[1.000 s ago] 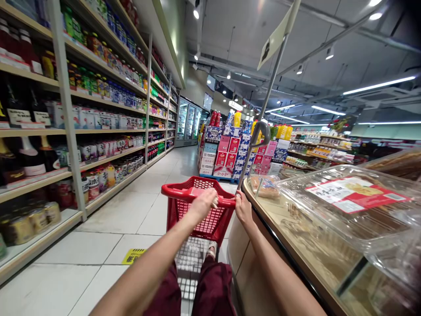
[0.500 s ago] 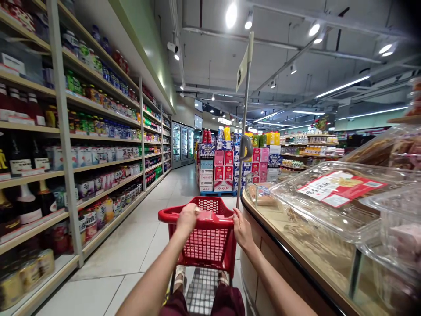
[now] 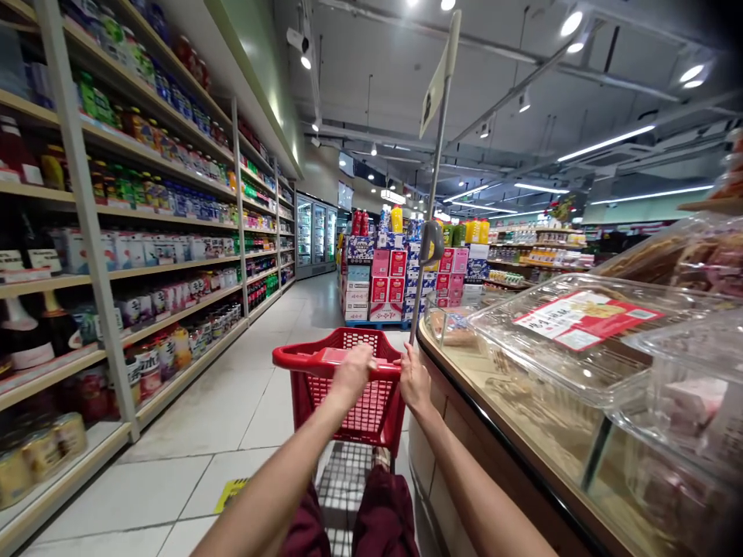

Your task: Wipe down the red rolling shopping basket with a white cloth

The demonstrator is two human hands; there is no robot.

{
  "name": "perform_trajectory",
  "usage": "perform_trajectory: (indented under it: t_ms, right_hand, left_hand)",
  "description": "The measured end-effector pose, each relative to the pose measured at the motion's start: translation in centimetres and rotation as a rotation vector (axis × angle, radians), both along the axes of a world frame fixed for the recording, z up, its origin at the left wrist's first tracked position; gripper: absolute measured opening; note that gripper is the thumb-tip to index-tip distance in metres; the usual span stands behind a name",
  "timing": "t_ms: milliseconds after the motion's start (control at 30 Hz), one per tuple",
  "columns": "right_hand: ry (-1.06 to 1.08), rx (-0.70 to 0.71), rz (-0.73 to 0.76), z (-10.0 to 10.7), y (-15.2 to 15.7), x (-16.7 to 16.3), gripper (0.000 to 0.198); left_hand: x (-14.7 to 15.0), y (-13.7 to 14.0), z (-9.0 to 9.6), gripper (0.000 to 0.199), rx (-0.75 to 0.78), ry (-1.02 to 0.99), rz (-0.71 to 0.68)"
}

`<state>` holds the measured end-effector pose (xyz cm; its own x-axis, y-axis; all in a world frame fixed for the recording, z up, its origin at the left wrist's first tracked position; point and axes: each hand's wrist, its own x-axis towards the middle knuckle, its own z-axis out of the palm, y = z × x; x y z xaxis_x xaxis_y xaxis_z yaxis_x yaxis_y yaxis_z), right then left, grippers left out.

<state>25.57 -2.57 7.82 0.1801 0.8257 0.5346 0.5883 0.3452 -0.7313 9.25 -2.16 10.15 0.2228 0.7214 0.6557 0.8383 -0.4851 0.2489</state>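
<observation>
A red plastic shopping cart stands directly before me, its lattice basket showing nothing I can make out inside. My left hand is closed over the middle-right part of its handlebar. At the bar's right end, my right hand wraps the corner with its fingers partly hidden. Just beyond that hand rises a thin metal pole with a sign on top. The cart's right side runs close beside the curved display counter.
Shelves of bottles and cans line the left. Stacked drink cartons stand ahead, with glass-door fridges farther back. Clear plastic food boxes sit on the right counter. A yellow floor sticker lies on the pale tiles.
My left hand has slid right along the handlebar, nearer my right hand. The cart has rolled forward a little; the left shelves have slipped back past me and a yellow floor sticker shows.
</observation>
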Motion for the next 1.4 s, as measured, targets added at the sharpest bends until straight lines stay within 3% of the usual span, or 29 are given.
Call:
perform_trajectory:
  t_ms: [100,267,467,667,867,1033,1100,1267,1400]
  right_hand:
    - [-0.026,-0.019,-0.013,-0.2,0.2,0.2,0.052]
    - [-0.129,0.044,-0.035,-0.5,0.3,-0.3,0.05]
    - [-0.227,0.142,0.011,-1.0,0.5,-1.4,0.05]
    - [-0.175,0.141,-0.057,-0.9,1.0,-1.8,0.049]
    - [-0.232,0.189,-0.041,-1.5,1.4,-1.9,0.047]
    - [-0.279,0.188,-0.084,-1.8,1.4,-2.3,0.046]
    - [-0.268,0.199,-0.105,-1.8,1.5,-2.8,0.045]
    - [-0.224,0.18,-0.059,-1.2,1.7,-2.6,0.044]
    - [-0.167,0.176,-0.042,-0.6,1.3,-2.2,0.043]
  left_hand:
    - [0.5,0.0,-0.4,0.036,0.001,0.021,-0.08]
    - [-3.1,0.1,0.0,0.042,0.026,-0.081,0.087]
    - [0.3,0.0,-0.9,0.034,0.03,-0.023,-0.048]
    - [-4.5,0.5,-0.4,0.034,0.043,-0.122,0.15]
    - [-1.1,0.3,-1.6,0.038,0.056,-0.03,-0.026]
    - [-5.8,0.4,-1.0,0.041,0.05,-0.114,0.144]
    - [-5.0,0.6,-0.8,0.04,0.055,-0.09,0.133]
    - [0.7,0.9,-1.5,0.038,0.05,0.064,-0.081]
    - [-1.4,1.5,-0.6,0.038,0.04,0.02,0.023]
